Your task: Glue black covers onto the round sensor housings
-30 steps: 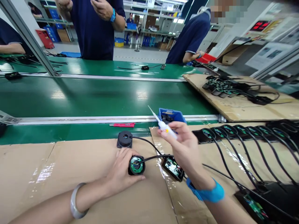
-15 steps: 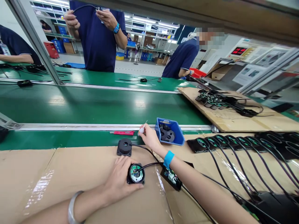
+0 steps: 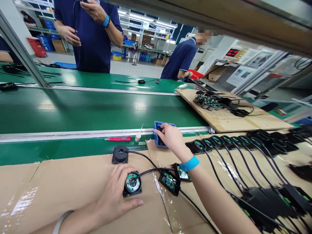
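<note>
My left hand is curled round a black round housing with a green ring-shaped circuit board inside, resting on cardboard. A black cable runs from this housing to a small black box with an exposed circuit board. My right hand is over a blue bin, thumb and forefinger apart; its other fingertips are hidden. Dark parts show inside the bin. A small white glue bottle with a thin nozzle stands left of the bin. Behind my left hand sits a second black housing, covered on top.
A red utility knife lies beside the bottle. Several cabled housings line up at right. More assemblies lie on a raised cardboard sheet. Across the green belt, a co-worker holds a cable; metal posts and an overhead beam frame the view.
My right hand has let go of the glue bottle, which now stands on the bench, and has moved right to the blue bin. My left hand stays on the housing. The view has shifted.
</note>
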`<state>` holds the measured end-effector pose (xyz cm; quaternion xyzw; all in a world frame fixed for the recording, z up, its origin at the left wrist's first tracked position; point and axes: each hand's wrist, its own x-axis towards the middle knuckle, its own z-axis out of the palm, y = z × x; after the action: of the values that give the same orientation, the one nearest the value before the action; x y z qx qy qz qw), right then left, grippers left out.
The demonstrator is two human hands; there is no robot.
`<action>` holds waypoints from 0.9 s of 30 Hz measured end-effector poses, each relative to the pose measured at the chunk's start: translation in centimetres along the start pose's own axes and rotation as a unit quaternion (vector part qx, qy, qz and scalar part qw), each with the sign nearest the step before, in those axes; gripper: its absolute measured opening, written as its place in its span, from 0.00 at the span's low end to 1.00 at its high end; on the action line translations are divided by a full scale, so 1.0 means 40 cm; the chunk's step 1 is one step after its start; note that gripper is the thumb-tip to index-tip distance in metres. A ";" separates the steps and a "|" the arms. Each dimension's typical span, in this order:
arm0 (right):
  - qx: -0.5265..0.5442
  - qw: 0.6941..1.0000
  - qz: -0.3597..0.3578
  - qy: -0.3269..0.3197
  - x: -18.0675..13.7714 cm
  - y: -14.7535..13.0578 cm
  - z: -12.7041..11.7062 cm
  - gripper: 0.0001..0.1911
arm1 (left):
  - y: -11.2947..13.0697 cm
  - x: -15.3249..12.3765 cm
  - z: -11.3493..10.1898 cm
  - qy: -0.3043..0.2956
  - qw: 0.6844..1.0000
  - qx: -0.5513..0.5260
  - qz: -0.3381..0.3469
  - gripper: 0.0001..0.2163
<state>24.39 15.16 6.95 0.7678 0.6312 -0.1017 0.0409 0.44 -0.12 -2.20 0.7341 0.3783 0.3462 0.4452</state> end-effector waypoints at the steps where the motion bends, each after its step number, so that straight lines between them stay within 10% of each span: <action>1: 0.009 1.000 0.000 -0.019 0.012 0.011 0.006 0.23 | 0.005 -0.002 0.000 0.010 1.000 0.010 0.014 0.31; 7: 0.173 0.982 0.071 0.028 -0.027 0.052 -0.010 0.17 | 0.058 0.007 -0.030 0.060 0.993 0.069 0.074 0.23; 13: 0.486 0.861 0.067 -0.138 -0.207 0.032 -0.029 0.54 | 0.104 0.053 -0.088 0.030 0.978 -0.193 -0.072 0.20; 15: 0.485 0.856 -0.064 -0.165 -0.269 0.012 -0.009 0.38 | 0.112 0.064 -0.107 -0.021 0.938 -0.307 -0.160 0.25; 17: 0.358 0.889 -0.282 0.036 -0.323 -0.008 0.010 0.09 | 0.121 0.070 -0.127 -0.030 0.952 -0.257 -0.162 0.26; 20: 0.118 0.854 -0.433 0.261 -0.386 -0.034 0.024 0.13 | 0.141 0.068 -0.145 -0.044 0.989 -0.098 -0.104 0.21; 27: 0.177 0.815 -0.516 0.194 -0.428 -0.070 0.052 0.13 | 0.153 0.046 -0.120 -0.084 0.872 -0.413 -0.251 0.29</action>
<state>18.30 -1.14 8.65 0.3274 0.9007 -0.0666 -0.2777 -1.22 1.42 5.46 0.3905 0.3333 0.2843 0.8097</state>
